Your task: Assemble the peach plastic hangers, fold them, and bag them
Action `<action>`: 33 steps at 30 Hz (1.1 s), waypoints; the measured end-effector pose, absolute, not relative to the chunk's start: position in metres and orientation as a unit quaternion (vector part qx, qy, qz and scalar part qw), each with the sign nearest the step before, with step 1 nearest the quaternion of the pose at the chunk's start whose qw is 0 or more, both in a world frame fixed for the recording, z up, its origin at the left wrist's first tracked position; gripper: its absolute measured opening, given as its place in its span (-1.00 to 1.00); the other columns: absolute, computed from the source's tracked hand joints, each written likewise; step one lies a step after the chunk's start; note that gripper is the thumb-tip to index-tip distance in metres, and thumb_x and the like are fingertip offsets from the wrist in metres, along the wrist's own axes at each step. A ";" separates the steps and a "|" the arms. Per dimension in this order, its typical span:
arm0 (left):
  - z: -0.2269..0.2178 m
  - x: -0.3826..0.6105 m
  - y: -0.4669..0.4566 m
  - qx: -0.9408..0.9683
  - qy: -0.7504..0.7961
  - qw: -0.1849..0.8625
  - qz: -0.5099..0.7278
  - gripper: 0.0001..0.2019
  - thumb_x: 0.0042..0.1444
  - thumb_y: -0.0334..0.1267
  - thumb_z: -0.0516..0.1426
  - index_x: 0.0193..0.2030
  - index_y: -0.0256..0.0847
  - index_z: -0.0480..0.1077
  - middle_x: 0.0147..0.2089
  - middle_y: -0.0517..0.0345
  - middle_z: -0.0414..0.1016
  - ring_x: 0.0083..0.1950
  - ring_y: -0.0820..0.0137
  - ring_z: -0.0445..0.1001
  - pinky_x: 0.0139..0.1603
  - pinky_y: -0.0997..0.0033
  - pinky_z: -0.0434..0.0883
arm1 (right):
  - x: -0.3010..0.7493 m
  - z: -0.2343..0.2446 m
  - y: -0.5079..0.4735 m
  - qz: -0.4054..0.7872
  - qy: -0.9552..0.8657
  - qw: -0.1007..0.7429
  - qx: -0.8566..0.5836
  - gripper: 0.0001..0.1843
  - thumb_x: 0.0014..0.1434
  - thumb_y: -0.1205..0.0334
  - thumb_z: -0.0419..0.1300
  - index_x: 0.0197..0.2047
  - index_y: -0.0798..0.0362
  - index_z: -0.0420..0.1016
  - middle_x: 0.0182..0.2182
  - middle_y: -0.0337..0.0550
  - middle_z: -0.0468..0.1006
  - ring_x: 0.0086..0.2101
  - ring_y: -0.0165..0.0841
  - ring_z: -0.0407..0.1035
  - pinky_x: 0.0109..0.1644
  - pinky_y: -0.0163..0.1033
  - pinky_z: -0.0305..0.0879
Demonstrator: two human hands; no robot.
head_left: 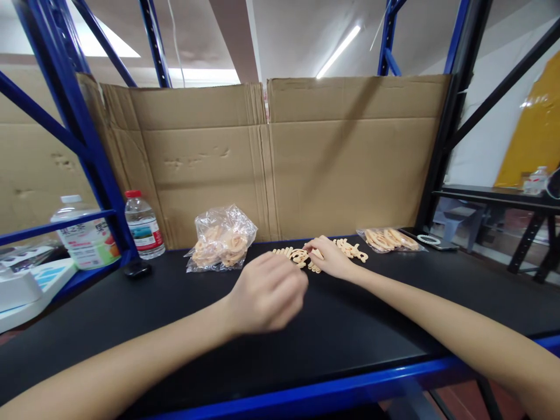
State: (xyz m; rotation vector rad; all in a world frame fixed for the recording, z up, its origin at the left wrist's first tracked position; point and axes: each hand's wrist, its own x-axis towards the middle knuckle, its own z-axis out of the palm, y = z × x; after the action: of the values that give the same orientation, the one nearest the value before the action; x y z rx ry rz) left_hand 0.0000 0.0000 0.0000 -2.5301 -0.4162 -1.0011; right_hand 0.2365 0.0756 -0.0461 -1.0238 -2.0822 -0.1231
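My left hand point(269, 291) is raised above the near side of the black table, fingers curled in and slightly blurred. Whatever lies inside that curl is hidden from view. Farther back, my right hand point(331, 256) reaches down to a row of pale, wood-coloured cut-out pieces point(353, 250) with curvy outlines. Its bent fingertips and thumb close around one small pale piece point(318, 254); the palm covers part of the row. More pale pieces point(290, 254) lie just left of the fingertips. Behind my left hand stands a clear plastic bag point(223, 239) filled with similar pale pieces.
A flatter clear bag of pale pieces point(391, 240) lies at the right, beside a dark phone-like slab point(440, 242) with a white ring. At the left are a red-capped water bottle point(144, 227), a black mouse point(137, 269) and a larger bottle point(85, 239). Cardboard point(350, 163) walls the back.
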 end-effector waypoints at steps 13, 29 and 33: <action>-0.036 -0.027 0.080 -0.897 -0.392 -0.068 -0.192 -0.59 0.08 -0.11 0.10 0.02 -0.27 0.28 0.03 -0.10 0.39 0.05 0.14 0.37 0.10 0.15 0.28 | 0.219 -0.051 0.083 -0.060 -0.879 0.253 -0.401 -0.77 0.22 0.32 0.12 -0.06 0.02 0.49 -0.19 -0.09 0.56 -0.16 -0.21 0.32 -0.09 -0.08 0.24; -0.040 -0.040 0.105 -0.913 -0.318 -0.062 -0.247 -0.86 0.11 -0.23 0.09 -0.25 -0.23 0.38 -0.18 0.05 0.39 -0.16 0.28 0.39 -0.09 0.29 0.34 | 0.220 -0.046 0.084 0.018 -0.805 0.441 -0.397 -0.86 0.17 0.28 0.14 -0.29 0.03 0.54 -0.34 -0.11 0.55 -0.23 -0.27 0.38 -0.10 -0.13 0.29; -0.041 -0.040 0.106 -0.917 -0.300 -0.070 -0.252 -0.91 0.11 -0.27 0.09 -0.32 -0.22 0.37 -0.20 0.07 0.40 -0.13 0.27 0.39 -0.04 0.27 0.32 | 0.223 -0.040 0.081 0.007 -0.757 0.533 -0.378 -0.84 0.18 0.19 0.14 -0.31 0.01 0.55 -0.31 -0.12 0.55 -0.21 -0.27 0.39 -0.09 -0.13 0.30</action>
State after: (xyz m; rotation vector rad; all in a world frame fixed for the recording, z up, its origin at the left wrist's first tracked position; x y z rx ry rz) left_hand -0.0400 0.1059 -0.0408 -3.0178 -0.9858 -0.8300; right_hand 0.2228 0.0810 -0.0399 -0.9004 -1.8050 0.0175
